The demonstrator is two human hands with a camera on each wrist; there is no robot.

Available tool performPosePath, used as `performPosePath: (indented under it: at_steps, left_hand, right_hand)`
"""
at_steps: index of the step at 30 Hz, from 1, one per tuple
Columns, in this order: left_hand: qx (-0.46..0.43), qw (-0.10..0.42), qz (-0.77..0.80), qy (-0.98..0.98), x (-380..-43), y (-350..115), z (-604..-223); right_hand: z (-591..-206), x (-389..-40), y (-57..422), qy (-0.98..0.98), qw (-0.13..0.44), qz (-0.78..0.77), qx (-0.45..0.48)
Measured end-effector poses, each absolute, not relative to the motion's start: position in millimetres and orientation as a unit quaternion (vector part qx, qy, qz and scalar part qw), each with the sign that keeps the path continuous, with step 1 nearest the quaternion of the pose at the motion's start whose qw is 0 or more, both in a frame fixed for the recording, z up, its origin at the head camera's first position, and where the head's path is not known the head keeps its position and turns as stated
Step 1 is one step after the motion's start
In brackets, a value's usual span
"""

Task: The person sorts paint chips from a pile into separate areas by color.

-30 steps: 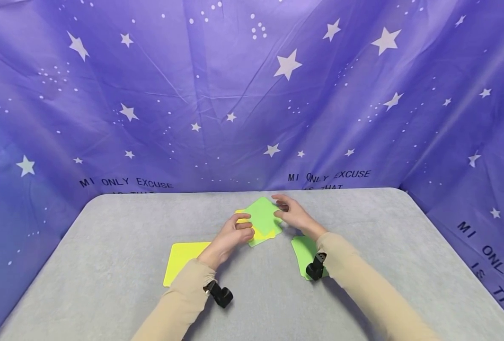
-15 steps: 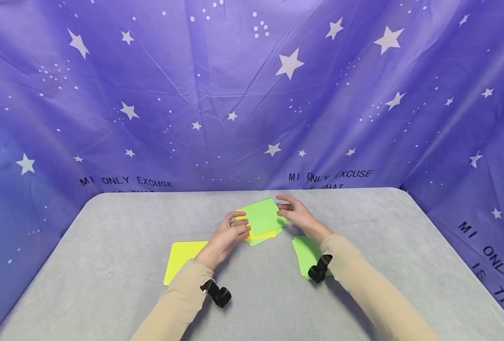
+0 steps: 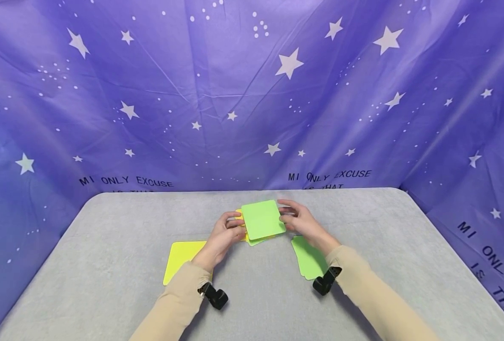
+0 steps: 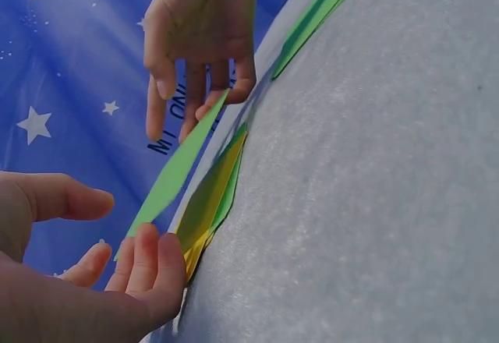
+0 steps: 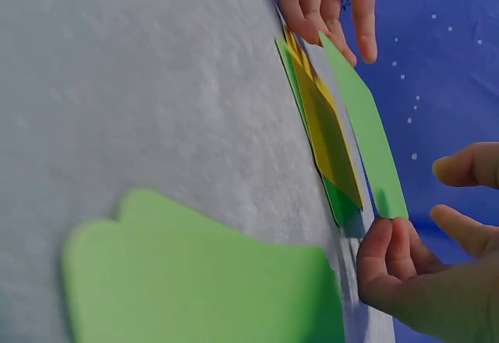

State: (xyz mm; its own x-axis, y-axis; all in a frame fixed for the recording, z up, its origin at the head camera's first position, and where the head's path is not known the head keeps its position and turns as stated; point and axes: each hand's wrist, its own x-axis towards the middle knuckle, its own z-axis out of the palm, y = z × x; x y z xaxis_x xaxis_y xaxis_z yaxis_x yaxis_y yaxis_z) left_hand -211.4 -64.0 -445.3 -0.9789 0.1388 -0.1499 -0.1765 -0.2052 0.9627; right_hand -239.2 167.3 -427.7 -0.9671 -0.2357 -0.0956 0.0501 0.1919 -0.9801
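A square light-green card is raised and tilted above a small pile, its two sides between my hands. My left hand holds its left end with bent fingertips. At the opposite end, my right hand holds the card at its edge with curled fingertips. In both wrist views, other fingers of each hand stand apart from the card. Beneath it lie a yellow card and another green card, overlapping unevenly; the raised card hides most of them from above.
A yellow card lies front left, partly covered by my left forearm. To the front right lie overlapping green cards under my right wrist. The grey table ends at a purple star-printed curtain.
The raised green card has turned from a diamond angle to nearly square with me and come slightly nearer. My left hand has shifted a little left, my right hand a little right and nearer.
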Motion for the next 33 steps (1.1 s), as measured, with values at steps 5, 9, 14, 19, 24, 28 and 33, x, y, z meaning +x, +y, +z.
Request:
performPosePath:
  at_steps: [5,9,14,19,24,28,33]
  left_hand:
    - [0.001,0.081,0.762,0.643,-209,-64,-449]
    - [0.012,0.076,0.752,0.654,-205,-64,-452]
    - [0.019,0.088,0.754,0.651,-201,-65,-453]
    - [0.031,0.107,0.759,0.642,-197,-62,-453]
    - [0.041,0.125,0.763,0.633,-193,-58,-451]
    - [0.05,0.136,0.764,0.629,-191,-55,-452]
    - [0.058,0.144,0.769,0.62,-189,-50,-454]
  right_hand:
    - [-431,-228,166,0.772,0.095,-0.623,-0.078]
    - [-431,-218,165,0.767,0.092,-0.63,-0.071]
    - [-430,-209,166,0.765,0.092,-0.635,-0.061]
    - [-432,-203,171,0.768,0.087,-0.633,-0.053]
    - [-432,-195,177,0.764,0.089,-0.638,-0.046]
    - [-432,-189,182,0.761,0.091,-0.641,-0.044]
    - [-432,-183,188,0.757,0.09,-0.646,-0.037]
